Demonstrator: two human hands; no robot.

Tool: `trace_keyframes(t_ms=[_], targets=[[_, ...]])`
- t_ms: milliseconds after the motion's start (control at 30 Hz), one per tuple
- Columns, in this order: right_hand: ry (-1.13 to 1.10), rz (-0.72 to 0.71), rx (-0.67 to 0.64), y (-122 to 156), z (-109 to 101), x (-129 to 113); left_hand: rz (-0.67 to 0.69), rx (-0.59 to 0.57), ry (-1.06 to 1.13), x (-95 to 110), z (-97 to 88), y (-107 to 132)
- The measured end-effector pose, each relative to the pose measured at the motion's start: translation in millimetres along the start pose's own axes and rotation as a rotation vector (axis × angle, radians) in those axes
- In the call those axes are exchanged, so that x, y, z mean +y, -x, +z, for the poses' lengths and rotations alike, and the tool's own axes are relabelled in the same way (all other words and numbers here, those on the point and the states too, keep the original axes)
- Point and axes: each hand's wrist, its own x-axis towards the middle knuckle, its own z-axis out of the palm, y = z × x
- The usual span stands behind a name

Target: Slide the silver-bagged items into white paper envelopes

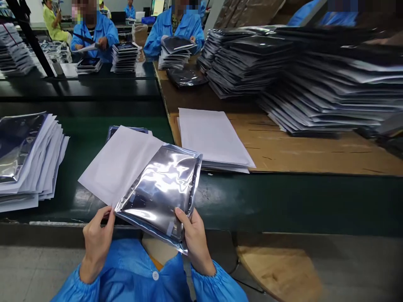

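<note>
I hold a shiny silver bag (160,188) over the near edge of the dark green counter (283,201), tilted so its open mouth points up and away from me. My right hand (195,241) has a closed grip on the bag's near corner, thumb on top of the foil and fingers under it. My left hand (96,239) pinches the near edge of a white sheet (119,163) just beside the bag's left corner; this grip is narrow, thumb and fingertips together on the paper. The sheet runs up and left of the bag, and its right part lies under the bag's top edge; whether it sits inside the bag or only behind it, I cannot tell. Something dark shows through the foil in the bag's lower half, too blurred by glare to name.

Behind the bag, another silver bag (126,129) peeks out from under the sheet. Right of the bag, a low stack of white sheets (214,138) lies on a brown board (299,151). Beyond that stack, big piles of filled dark bags (315,79) rise. Far left of the bag sits a pile of white sheets with a silver bag on top (25,159). Across the counter, people in blue coats (176,29) handle their own stacks.
</note>
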Motion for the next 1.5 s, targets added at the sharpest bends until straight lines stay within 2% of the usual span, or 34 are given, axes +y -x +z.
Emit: trace_keyframes(t_ms=[267,400,567,733,800,833,867,967,1033,1067,1133,1200,1233,1267,1300,1333,1400,1433,1500], targets=[[-0.092,0.003,0.017,2.3,14.1,-1.7,-0.237,-0.001,0.411,9.2,3.6,-0.6],[-0.101,-0.015,0.055,4.2,17.1,2.9,-0.253,0.041,0.477,13.4,5.9,4.1],[-0.071,-0.010,0.067,11.0,20.2,8.8,-0.084,0.231,0.298,4.8,10.8,14.7],[-0.038,-0.064,0.126,22.4,25.9,11.7,0.318,0.196,0.045,4.7,6.7,18.0],[0.023,-0.115,0.167,28.6,30.8,16.5,0.385,0.150,0.071,8.4,7.8,22.1],[0.047,-0.136,0.185,32.3,33.8,20.1,0.338,0.156,0.135,11.0,9.1,24.1],[0.060,-0.154,0.200,36.6,37.0,24.8,0.230,0.189,0.239,14.1,10.7,25.5],[0.062,-0.201,0.209,53.4,45.2,45.0,-0.330,0.301,0.737,28.4,12.4,19.9],[0.080,-0.208,0.183,66.6,44.0,63.4,-0.667,0.215,1.036,40.9,8.5,8.6],[0.093,-0.204,0.154,72.9,39.1,73.1,-0.783,0.131,1.108,46.8,5.0,2.4],[0.109,-0.195,0.014,83.1,16.9,89.5,-0.920,0.023,1.091,54.3,-3.6,-7.1],[0.138,-0.180,-0.147,89.0,-23.1,96.7,-0.945,-0.029,0.976,52.5,-11.8,-9.0],[0.161,-0.173,-0.164,90.4,-48.1,95.8,-0.920,-0.059,0.921,47.6,-14.8,-6.8],[0.204,-0.136,-0.090,90.9,-74.3,92.2,-0.885,-0.104,0.872,40.3,-16.6,-2.9],[0.205,-0.134,0.107,90.7,-99.8,86.2,-0.853,-0.165,0.827,31.2,-16.9,2.2],[0.184,-0.149,0.244,89.6,-122.3,78.7,-0.825,-0.235,0.783,20.9,-15.3,8.1],[0.036,-0.189,0.445,84.3,-152.8,63.0,-0.791,-0.388,0.682,-0.1,-5.9,20.1],[-0.041,-0.183,0.424,79.6,-159.4,56.4,-0.780,-0.464,0.634,-9.6,1.7,25.5],[-0.087,-0.149,0.301,67.5,-158.4,48.7,-0.746,-0.570,0.551,-24.4,19.7,33.6]])
